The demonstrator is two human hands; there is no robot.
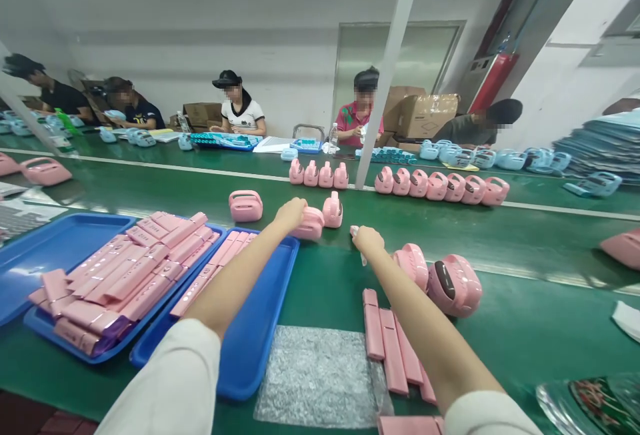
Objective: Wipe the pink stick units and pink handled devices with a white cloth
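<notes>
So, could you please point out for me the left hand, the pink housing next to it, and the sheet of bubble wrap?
Left hand (291,213): head view, back of the hand.
Pink housing (311,225): head view, its side.
Bubble wrap (320,375): head view, middle of the sheet.

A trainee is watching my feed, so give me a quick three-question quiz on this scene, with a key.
1. Multiple choice: what colour is the tray nearest the clear plastic sheet?
A) red B) blue C) yellow
2. True or false: the left hand is at a pink housing.
3. Count: how many pink units stand in the back row just left of the white post?

Key: 1. B; 2. True; 3. Four.
</notes>
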